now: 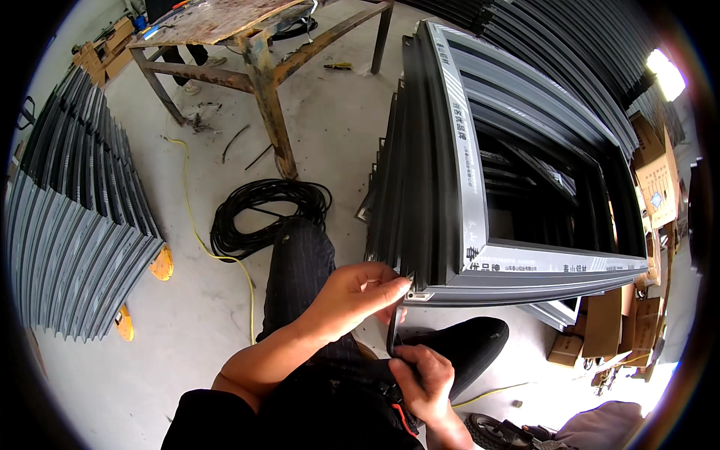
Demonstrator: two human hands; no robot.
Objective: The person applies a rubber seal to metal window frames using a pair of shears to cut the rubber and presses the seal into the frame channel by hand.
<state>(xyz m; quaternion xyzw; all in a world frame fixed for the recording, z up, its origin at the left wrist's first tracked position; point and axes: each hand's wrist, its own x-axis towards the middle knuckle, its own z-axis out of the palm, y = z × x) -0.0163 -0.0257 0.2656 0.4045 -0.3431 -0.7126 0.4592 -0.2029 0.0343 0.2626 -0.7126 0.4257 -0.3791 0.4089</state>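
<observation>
Right hand low in front of the torso, fingers closed around a thin black strip. Strip runs up, roughly vertical, from that fist to the near-left corner of the top window frame. Left hand is at that corner, thumb pointing right, other fingers curled behind and below. Strip's upper end disappears at those fingers; can't tell if they pinch it or just press on the frame.

Top frame is dark grey with printed pale film on its faces, lying on a stack of similar dark frames right of the left hand. A small pale fitting shows at the corner, just beside the thumb.

Wearer's dark-trousered knees are bent, one on each side of the hands. Spoked-looking wheel on the floor, lower right.

Just beyond the left knee: coil of black cable, yellow cord passing on its left. Far left: stack of grey profiles, orange fork ends poking out. Right: cardboard boxes.

Further back: rusty-legged workbench, another person's legs behind it, yellow-and-black tool on the floor. Long dark profiles at upper right.
</observation>
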